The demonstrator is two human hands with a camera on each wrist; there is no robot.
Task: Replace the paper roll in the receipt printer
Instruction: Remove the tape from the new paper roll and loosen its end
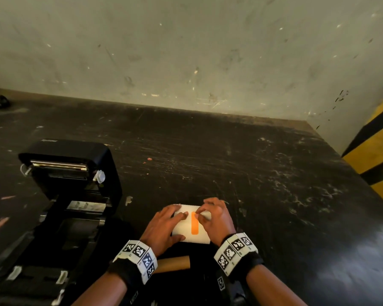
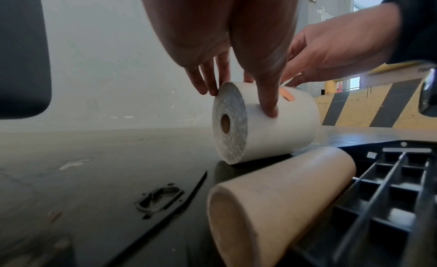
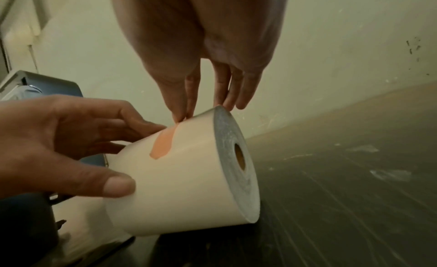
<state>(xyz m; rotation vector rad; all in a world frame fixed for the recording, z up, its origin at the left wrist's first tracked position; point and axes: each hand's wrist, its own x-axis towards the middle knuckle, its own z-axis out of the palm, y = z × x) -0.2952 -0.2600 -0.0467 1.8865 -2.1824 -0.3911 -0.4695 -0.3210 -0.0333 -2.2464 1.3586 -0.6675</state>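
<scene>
A new white paper roll (image 1: 186, 228) (image 2: 279, 128) (image 3: 189, 187) lies on its side on the dark table, sealed by an orange tape strip (image 1: 194, 224) (image 3: 163, 143). My left hand (image 1: 164, 228) (image 2: 236, 74) (image 3: 71, 145) grips the roll's left end, thumb on the near side. My right hand (image 1: 215, 217) (image 3: 201, 95) (image 2: 331, 52) pinches the far tip of the orange strip with thumb and forefinger, its other fingers on the roll's right edge. The black receipt printer (image 1: 71, 184) stands at left with its lid raised.
An empty brown cardboard core (image 1: 175, 265) (image 2: 272, 205) lies just behind my wrists, against a black ribbed plastic part (image 2: 378, 196). A pale wall backs the table. A yellow and black striped barrier (image 1: 374, 155) stands beyond the table's right edge.
</scene>
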